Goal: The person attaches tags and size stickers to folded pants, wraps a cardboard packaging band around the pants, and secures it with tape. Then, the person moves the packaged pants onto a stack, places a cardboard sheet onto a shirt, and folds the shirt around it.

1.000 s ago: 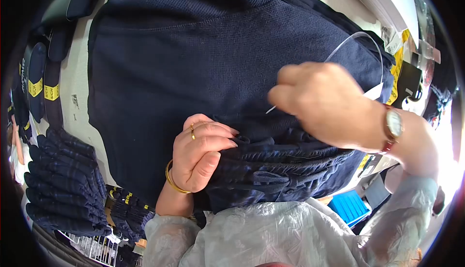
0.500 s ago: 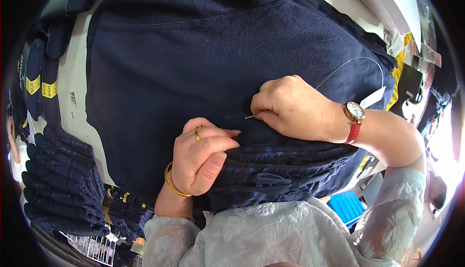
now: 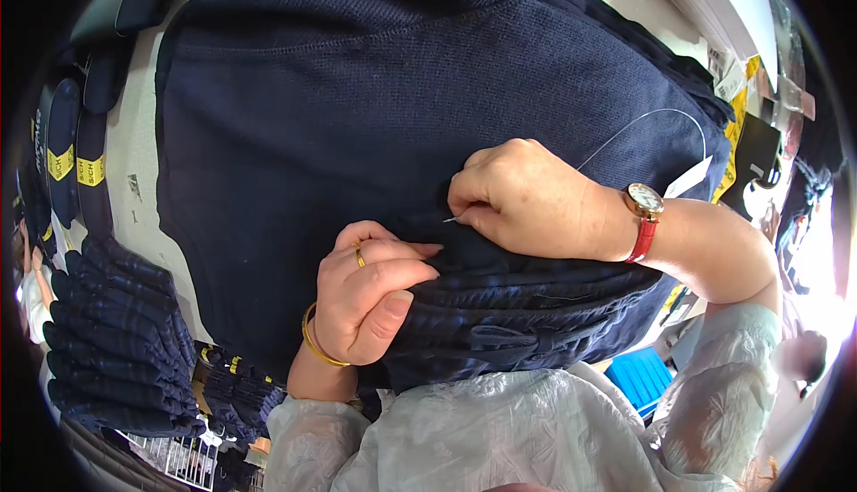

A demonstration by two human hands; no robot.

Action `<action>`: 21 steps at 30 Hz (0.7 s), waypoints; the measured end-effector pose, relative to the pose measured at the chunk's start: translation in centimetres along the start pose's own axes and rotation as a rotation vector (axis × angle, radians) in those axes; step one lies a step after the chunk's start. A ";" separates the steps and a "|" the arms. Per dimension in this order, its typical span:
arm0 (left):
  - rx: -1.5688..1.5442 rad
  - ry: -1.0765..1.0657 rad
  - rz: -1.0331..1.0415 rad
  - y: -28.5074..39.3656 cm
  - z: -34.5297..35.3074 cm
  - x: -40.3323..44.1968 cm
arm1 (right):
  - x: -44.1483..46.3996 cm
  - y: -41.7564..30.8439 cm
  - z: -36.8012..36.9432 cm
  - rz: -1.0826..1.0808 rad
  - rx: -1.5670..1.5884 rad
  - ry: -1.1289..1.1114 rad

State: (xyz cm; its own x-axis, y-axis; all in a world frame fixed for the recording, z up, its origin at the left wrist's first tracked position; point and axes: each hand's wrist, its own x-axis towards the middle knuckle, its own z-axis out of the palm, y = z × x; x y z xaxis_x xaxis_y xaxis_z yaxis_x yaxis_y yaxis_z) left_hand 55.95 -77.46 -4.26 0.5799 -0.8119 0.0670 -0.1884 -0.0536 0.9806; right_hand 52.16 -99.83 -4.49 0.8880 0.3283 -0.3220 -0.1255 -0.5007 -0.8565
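Spread in front of me is a dark navy knit top [image 3: 357, 126]. My right hand [image 3: 527, 197] is closed in a pinch over it, with a thin tag cord whose short pale tip pokes out between thumb and finger. The cord loops out behind the wrist to a white tag [image 3: 689, 178] at the right. My left hand [image 3: 370, 287] rests low on the top, fingers bent and drawn together; whatever lies under the fingertips is hidden. Below both hands lie dark plaid bottoms [image 3: 509, 300] with a tied drawstring bow [image 3: 540, 338].
A stack of folded dark plaid garments [image 3: 116, 340] stands at the left. Above it lie dark packaged items [image 3: 76, 153] with yellow size bands. A blue container [image 3: 638, 378] sits at lower right, a black packet [image 3: 761, 157] beyond the top's right side.
My right hand has shifted slightly left, carrying the cord tip with it. My left hand keeps nearly the same place and shape.
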 end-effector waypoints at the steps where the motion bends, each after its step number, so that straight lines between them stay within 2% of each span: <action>1: 0.000 0.002 0.001 0.1 0.0 0.0 | -0.2 0.1 -0.1 0.009 0.006 -0.010; 13: -0.006 0.017 0.010 0.4 -0.2 -0.2 | -0.4 0.0 -0.4 0.084 0.035 -0.073; 21: 0.007 0.014 0.006 0.3 -0.3 -0.3 | 0.1 -0.2 -0.1 0.052 0.027 -0.073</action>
State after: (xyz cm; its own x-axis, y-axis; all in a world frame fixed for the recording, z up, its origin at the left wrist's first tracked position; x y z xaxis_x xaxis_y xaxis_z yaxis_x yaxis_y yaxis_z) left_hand 55.94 -77.08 -3.95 0.5898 -0.8040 0.0753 -0.1975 -0.0532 0.9789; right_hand 52.33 -99.77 -4.33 0.8455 0.3600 -0.3944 -0.1835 -0.4976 -0.8477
